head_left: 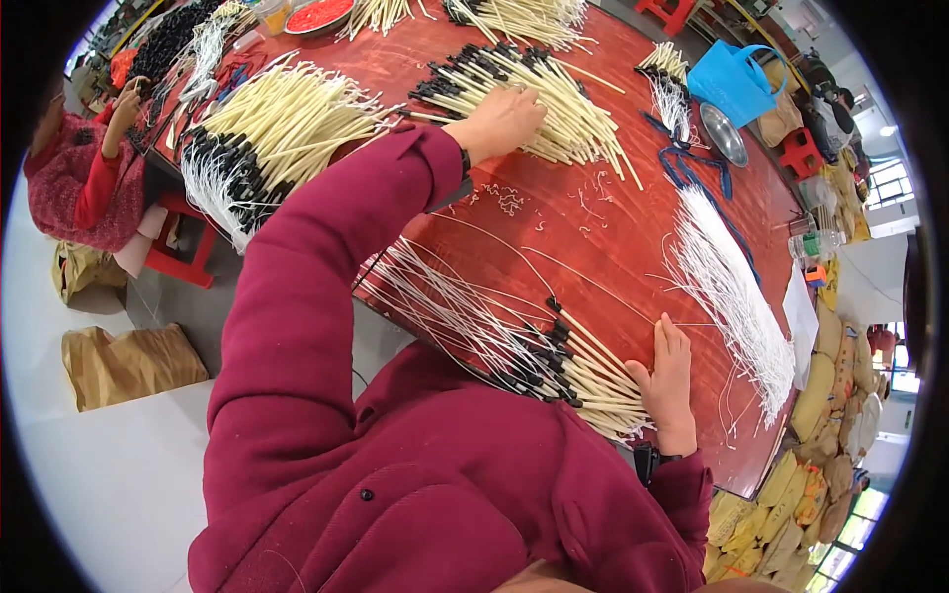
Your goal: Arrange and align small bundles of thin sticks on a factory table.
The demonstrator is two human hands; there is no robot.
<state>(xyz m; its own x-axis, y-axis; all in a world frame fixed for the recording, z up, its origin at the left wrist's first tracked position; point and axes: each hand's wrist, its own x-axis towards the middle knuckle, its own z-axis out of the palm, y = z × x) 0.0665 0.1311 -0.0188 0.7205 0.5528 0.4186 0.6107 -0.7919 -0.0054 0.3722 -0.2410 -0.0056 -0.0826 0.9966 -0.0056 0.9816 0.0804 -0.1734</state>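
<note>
My left hand (509,119) reaches far across the table, its fingers curled down onto a pile of cream sticks with black ends (573,114). How many sticks it grips is hidden. My right hand (667,381) rests beside a nearer bundle of cream sticks (598,381), fingers stretched up and thumb apart. A thin white string (603,289) runs across the table to its fingertips. Long white strings (435,296) trail leftward from the black ends of the near bundle. To the right lies a thick bunch of loose white strings (732,296).
Another large heap of cream sticks (297,119) covers the table's left. String scraps (504,198) lie mid-table. A blue bag (732,84) and a metal bowl (725,135) are at the far right. A co-worker in red (84,178) sits left, near a red stool (183,242).
</note>
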